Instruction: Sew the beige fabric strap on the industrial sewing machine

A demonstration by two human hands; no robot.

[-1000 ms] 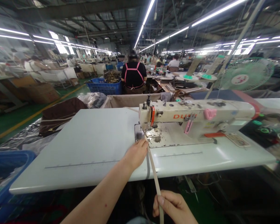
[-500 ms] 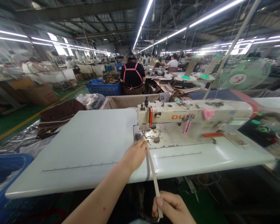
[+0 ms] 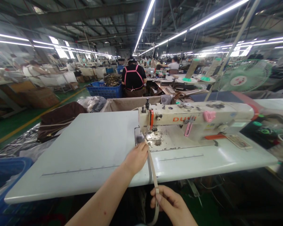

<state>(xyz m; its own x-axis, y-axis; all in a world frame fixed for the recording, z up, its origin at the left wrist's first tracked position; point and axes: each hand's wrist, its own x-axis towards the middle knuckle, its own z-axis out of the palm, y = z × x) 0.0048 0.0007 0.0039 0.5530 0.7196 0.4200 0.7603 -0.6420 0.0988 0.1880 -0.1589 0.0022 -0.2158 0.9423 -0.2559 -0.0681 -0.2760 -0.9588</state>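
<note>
A narrow beige strap (image 3: 152, 168) runs from under the needle area of the sewing machine (image 3: 174, 117) down over the table's front edge. My left hand (image 3: 138, 157) lies on the white table just in front of the presser foot, its fingers closed on the strap close to the needle plate (image 3: 153, 138). Below the table edge, my right hand (image 3: 167, 202) pinches the same strap between thumb and fingers. The strap's lower part curves down beneath that hand toward the bottom of the view. The fingertips of my left hand are partly hidden.
A blue bin (image 3: 9, 179) stands at the left, beside the white tabletop (image 3: 96, 141). Thread cones (image 3: 191, 70) and a green fan (image 3: 246, 77) rise behind the machine. Ahead, a person in a pink-strapped apron (image 3: 134, 77) faces away near a blue crate (image 3: 105, 90).
My right hand has moved up along the strap, closer to the table edge, and more of the strap now hangs curved below it. My left hand stays nearly in place.
</note>
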